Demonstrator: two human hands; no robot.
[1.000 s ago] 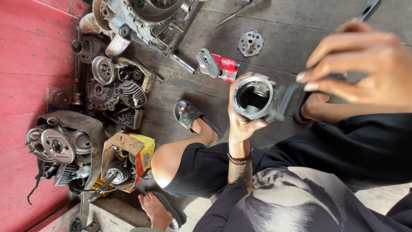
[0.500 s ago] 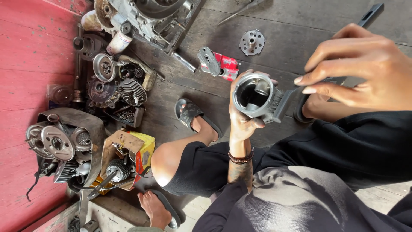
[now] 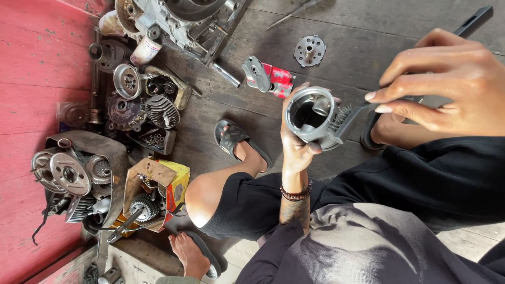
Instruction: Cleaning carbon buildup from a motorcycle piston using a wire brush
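Left hand (image 3: 296, 141) still clasps the hollow grey metal piston (image 3: 311, 117); right hand (image 3: 447, 81) keeps pinching the black wire brush (image 3: 353, 117) — bristles now touching it — above dark floor planks (image 3: 368, 42).

A dark, worn wooden plank floor (image 3: 336, 31) carries everything. At eleven o'clock lies a large grey metal engine casing (image 3: 179, 21); at twelve, a round perforated metal disc (image 3: 309, 50), with a red-and-grey metal part (image 3: 268, 78) just beside it. At nine sit a finned cylinder (image 3: 160, 111) and greasy round covers (image 3: 68, 173). At seven, a torn yellow cardboard box (image 3: 155, 194) holds a gear.
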